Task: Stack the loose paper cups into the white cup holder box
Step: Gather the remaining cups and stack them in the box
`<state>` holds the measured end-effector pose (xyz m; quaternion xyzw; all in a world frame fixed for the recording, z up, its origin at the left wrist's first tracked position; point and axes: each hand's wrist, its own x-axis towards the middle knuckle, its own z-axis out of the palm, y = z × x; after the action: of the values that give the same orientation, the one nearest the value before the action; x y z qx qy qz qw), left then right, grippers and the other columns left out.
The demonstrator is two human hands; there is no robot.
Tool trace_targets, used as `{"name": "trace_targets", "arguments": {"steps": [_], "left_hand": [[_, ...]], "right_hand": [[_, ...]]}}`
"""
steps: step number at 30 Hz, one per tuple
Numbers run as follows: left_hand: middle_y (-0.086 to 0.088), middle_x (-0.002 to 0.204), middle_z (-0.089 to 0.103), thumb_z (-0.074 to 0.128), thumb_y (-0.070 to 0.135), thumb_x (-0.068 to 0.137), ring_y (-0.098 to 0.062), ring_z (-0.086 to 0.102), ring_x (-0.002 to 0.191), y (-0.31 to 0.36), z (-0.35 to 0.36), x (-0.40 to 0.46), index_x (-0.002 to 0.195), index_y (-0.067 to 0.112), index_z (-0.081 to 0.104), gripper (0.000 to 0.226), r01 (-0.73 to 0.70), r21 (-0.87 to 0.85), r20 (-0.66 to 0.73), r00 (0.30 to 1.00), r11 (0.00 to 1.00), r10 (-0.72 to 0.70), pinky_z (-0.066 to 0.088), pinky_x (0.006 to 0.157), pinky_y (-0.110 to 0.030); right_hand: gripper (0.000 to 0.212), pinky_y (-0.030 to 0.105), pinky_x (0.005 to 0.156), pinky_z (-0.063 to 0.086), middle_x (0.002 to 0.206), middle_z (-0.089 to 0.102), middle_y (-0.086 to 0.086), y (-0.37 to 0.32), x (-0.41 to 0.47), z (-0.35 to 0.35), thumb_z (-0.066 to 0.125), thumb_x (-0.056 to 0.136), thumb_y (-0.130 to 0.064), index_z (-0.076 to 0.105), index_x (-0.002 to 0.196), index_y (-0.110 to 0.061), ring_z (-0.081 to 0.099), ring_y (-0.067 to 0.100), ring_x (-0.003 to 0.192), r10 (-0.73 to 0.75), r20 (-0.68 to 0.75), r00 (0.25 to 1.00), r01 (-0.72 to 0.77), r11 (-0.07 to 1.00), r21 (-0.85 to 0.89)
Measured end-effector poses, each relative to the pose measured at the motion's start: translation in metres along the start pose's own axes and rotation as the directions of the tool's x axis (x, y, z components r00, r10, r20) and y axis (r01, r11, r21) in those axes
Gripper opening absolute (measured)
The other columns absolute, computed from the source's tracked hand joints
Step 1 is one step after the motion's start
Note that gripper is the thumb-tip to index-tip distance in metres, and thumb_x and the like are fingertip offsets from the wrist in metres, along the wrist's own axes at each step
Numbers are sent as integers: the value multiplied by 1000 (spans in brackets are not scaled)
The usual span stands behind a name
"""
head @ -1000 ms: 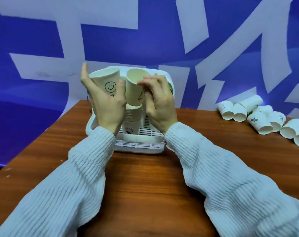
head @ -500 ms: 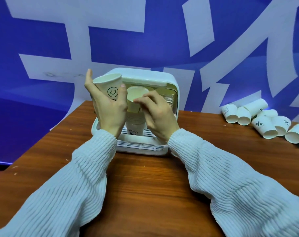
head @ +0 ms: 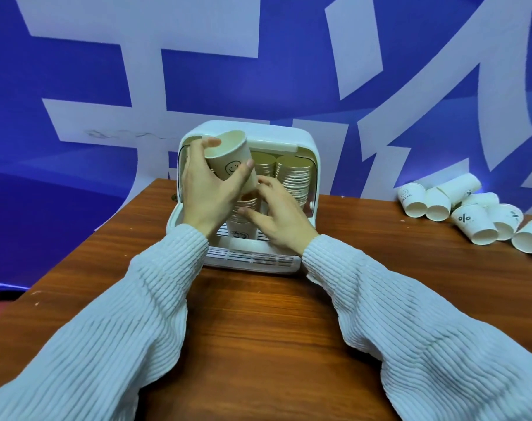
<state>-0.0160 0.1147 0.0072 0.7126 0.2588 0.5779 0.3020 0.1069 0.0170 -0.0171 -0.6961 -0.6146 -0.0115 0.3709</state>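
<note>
Left hand (head: 208, 189) grips a smiley-face paper cup (head: 232, 164), tilted, before the white cup holder box (head: 307, 147); right hand (head: 281, 214), fingers spread, rests on the cup stack (head: 246, 205) inside. Loose cups (head: 459, 208) lie right on the wooden table (head: 258, 329).

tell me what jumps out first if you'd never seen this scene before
The two hands in front of the white cup holder box at the table's far edge: the left hand grips a tilted smiley-face paper cup, while the right hand touches the front cup stack inside the box. Next comes the pile of loose paper cups lying on their sides at the right of the wooden table.
</note>
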Motion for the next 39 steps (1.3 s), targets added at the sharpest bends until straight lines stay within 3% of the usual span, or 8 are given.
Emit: {"name": "trace_targets", "arguments": {"steps": [4, 8, 12, 16, 21, 25, 31, 39], "left_hand": [[4, 131, 55, 79, 50, 82, -15, 51, 123, 7, 1, 0, 130, 20, 50, 63, -28, 33, 3, 1000, 999, 28, 47, 104, -41], [0, 138, 50, 78, 40, 81, -17, 47, 127, 16, -2, -1, 142, 23, 44, 72, -100, 139, 61, 994, 985, 92, 43, 102, -33], [-7, 134, 50, 72, 47, 80, -31, 55, 120, 7, -5, -2, 145, 27, 45, 73, -190, 373, 254, 962, 908, 97, 47, 96, -43], [-11, 141, 53, 47, 69, 84, -35, 53, 122, -5, -2, -9, 155, 22, 34, 86, -331, 565, 360, 923, 755, 136, 42, 97, -50], [-7, 156, 47, 33, 69, 92, -30, 42, 140, -21, 7, -23, 159, 20, 31, 83, -325, 570, 436, 898, 755, 58, 29, 115, -52], [-3, 158, 45, 23, 73, 91, -25, 22, 154, -13, 14, -19, 155, 23, 41, 83, -315, 615, 445, 896, 722, 12, 11, 125, -54], [-10, 133, 62, 55, 35, 90, -30, 42, 144, 29, 62, -47, 125, 11, 65, 44, -505, 206, 318, 844, 838, 431, 31, 119, -49], [-4, 127, 64, 55, 31, 88, -25, 49, 135, 92, 169, -94, 120, 13, 66, 38, -339, -171, 464, 800, 925, 379, 36, 114, -36]], "right_hand": [[62, 34, 96, 53, 119, 64, -2, -3, -2, -6, 87, 81, -28, 41, 121, -17, 65, 14, 108, 116, -42, 992, -105, 973, 206], [89, 42, 107, 51, 129, 58, 3, 1, -2, -6, 92, 75, -23, 28, 137, -23, 64, 16, 118, 168, -66, 984, -138, 935, 326], [115, 46, 110, 49, 134, 55, 3, 1, 0, -4, 90, 74, -16, 12, 157, -31, 61, 18, 124, 170, -29, 985, -149, 926, 348], [119, 52, 104, 52, 134, 50, 5, 1, -1, -4, 81, 78, -7, 1, 161, -35, 62, 25, 119, 148, 15, 989, -147, 949, 280], [117, 50, 101, 53, 152, 46, 14, -2, -2, -8, 69, 82, 6, -6, 163, -34, 57, 27, 129, 164, 67, 984, -174, 964, 202], [96, 39, 104, 52, 153, 49, 7, 1, -5, -13, 63, 84, 4, 18, 162, -31, 54, 26, 134, 170, 35, 985, -173, 967, 186], [58, 43, 106, 52, 136, 62, -5, 32, -41, -42, 60, 88, -1, 54, 140, -27, 58, 12, 126, 173, -165, 971, -132, 963, 234], [43, 41, 101, 54, 124, 70, -7, 94, -111, -119, 60, 93, -6, 60, 131, -24, 66, 9, 116, 298, -372, 879, -239, 951, 197]]}}
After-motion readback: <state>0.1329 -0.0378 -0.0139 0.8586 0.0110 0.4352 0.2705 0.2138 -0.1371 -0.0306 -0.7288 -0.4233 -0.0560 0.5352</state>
